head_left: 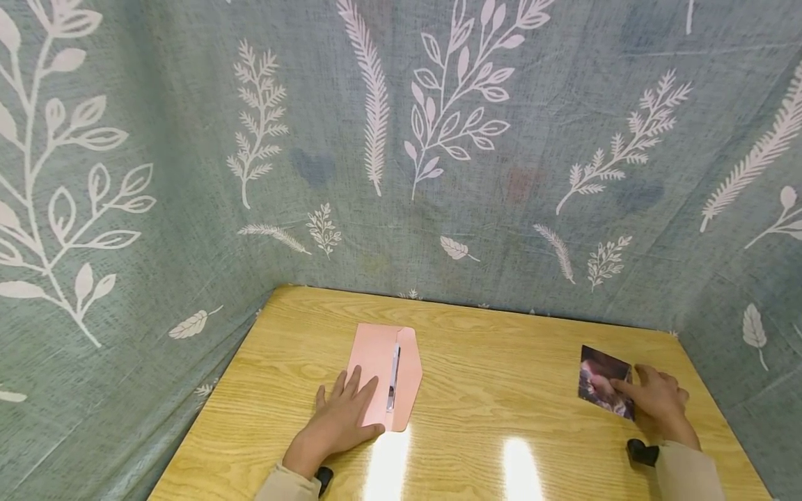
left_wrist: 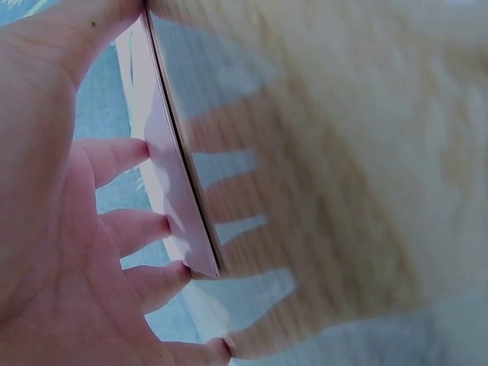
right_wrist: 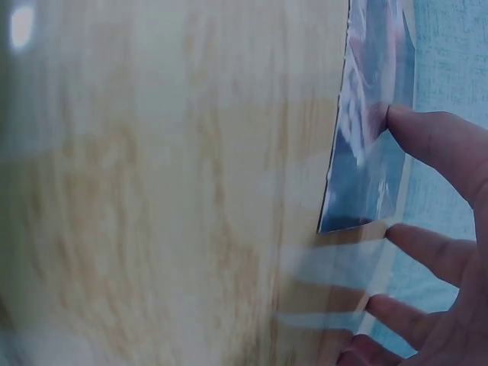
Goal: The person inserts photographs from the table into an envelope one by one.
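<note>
A pink envelope lies on the table with its pointed flap spread out to the right. Along its opening shows a narrow strip of a glossy picture; the rest of that is hidden inside. My left hand rests on the envelope's near left part, fingers straight and spread, thumb at the near edge. Far to the right, a dark glossy photo with pinkish shapes lies on the table. The thumb of my right hand presses on its face, while the other fingers touch the table beside its edge.
The wood-grain table has two bright light reflections near its front. A green-grey cloth with white leaf prints hangs behind the table and at both sides. Small black wrist devices sit by both sleeves.
</note>
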`<control>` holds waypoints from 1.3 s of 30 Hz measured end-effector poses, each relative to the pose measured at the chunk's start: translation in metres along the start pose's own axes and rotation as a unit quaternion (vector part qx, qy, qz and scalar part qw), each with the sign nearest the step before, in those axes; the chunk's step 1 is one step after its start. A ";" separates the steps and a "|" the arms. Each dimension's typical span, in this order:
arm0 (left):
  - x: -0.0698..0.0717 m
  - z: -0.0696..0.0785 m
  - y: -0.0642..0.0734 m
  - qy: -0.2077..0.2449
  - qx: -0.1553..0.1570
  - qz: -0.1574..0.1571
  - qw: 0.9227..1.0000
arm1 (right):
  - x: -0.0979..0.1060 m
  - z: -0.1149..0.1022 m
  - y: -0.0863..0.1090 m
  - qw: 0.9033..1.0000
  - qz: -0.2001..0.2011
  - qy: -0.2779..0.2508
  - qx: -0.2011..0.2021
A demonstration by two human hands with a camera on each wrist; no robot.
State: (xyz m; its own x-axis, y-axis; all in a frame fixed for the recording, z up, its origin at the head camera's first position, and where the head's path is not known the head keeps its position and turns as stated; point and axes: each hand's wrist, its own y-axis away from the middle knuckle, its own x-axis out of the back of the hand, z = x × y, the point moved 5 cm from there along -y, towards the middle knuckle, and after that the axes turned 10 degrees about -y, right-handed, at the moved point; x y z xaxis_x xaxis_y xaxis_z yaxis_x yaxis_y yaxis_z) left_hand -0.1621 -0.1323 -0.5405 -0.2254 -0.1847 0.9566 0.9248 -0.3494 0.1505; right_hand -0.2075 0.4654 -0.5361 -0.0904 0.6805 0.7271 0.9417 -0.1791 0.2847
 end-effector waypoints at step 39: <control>0.002 0.001 0.000 -0.010 0.002 -0.005 1.000 | 0.007 -0.012 -0.004 0.996 0.077 -0.033 0.042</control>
State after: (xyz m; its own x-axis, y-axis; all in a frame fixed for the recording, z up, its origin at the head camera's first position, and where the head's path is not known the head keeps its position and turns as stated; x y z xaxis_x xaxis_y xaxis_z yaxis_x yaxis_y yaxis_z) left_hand -0.1626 -0.1314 -0.5383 -0.2275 -0.1624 0.9601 0.9240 -0.3473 0.1602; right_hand -0.2155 0.4616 -0.5245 0.0769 0.6948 0.7151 0.9668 -0.2271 0.1168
